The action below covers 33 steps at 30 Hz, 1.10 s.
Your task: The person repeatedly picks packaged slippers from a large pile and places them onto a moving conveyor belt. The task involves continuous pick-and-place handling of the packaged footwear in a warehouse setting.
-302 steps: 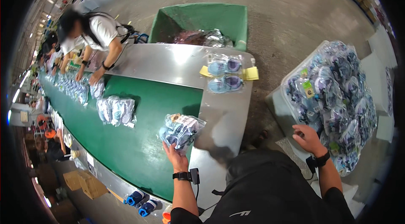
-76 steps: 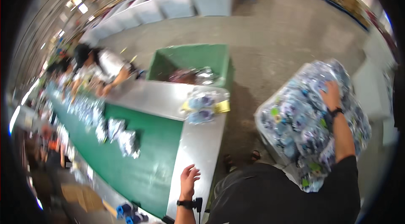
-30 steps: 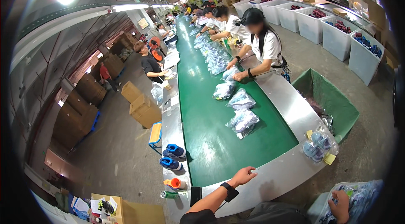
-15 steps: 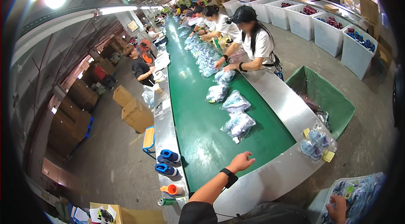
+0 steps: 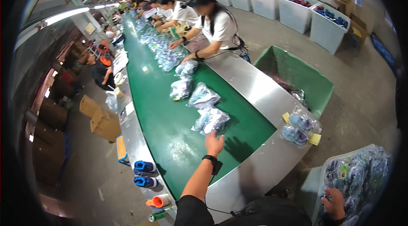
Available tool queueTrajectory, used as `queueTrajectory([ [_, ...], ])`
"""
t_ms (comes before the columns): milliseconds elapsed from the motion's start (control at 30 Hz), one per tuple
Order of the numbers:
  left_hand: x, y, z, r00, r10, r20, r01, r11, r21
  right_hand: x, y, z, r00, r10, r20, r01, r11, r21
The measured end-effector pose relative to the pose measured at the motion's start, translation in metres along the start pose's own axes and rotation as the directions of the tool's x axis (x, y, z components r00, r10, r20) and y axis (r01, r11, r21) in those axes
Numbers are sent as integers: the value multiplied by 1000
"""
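My left hand (image 5: 213, 144) reaches over the green conveyor belt, its fingers stretched out at the near edge of a clear-bagged pair of pale shoes (image 5: 211, 119). Whether the fingertips press on the plastic, I cannot tell. Just beyond lie a second bagged pair (image 5: 204, 96) and a third (image 5: 181, 88). At the lower right, my right hand (image 5: 333, 204) hovers at a pale plastic bin (image 5: 313, 190) heaped with bagged shoes (image 5: 359, 175). Its fingers are apart and slightly bent, with nothing seen in them.
A bagged pale pair with yellow slips (image 5: 298, 127) lies on the metal edge at right. Blue shoes (image 5: 144, 174), an orange-rimmed cup (image 5: 160, 201) and a green can (image 5: 157, 216) line the left edge. A co-worker (image 5: 214, 26) handles bags across the belt. A green bin (image 5: 306, 73) stands beyond.
My left hand has moved forward to the nearest bagged pair on the belt. The view has swung right, shifting the scene leftward. My right hand stays by the bin of bagged shoes.
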<state>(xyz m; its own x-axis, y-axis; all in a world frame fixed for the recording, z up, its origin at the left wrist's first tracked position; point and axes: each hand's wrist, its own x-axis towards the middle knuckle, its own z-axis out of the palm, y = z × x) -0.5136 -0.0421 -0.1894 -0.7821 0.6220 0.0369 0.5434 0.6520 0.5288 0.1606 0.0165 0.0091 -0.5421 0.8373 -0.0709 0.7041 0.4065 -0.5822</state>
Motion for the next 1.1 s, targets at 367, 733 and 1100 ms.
queueTrajectory([
  [367, 74, -16, 38, 979, -176, -107, 180, 983, 33, -24, -8, 29, 996, 45, 82, -40, 998, -56],
  [733, -57, 43, 57, 997, 22, -73, -27, 997, -70, -17, -35, 38, 992, 38, 120, -32, 998, -49],
  [1100, -90, 59, 57, 708, -390, 588, 513, -287, -809, -11, -41, 25, 990, 85, 110, -79, 995, -53],
])
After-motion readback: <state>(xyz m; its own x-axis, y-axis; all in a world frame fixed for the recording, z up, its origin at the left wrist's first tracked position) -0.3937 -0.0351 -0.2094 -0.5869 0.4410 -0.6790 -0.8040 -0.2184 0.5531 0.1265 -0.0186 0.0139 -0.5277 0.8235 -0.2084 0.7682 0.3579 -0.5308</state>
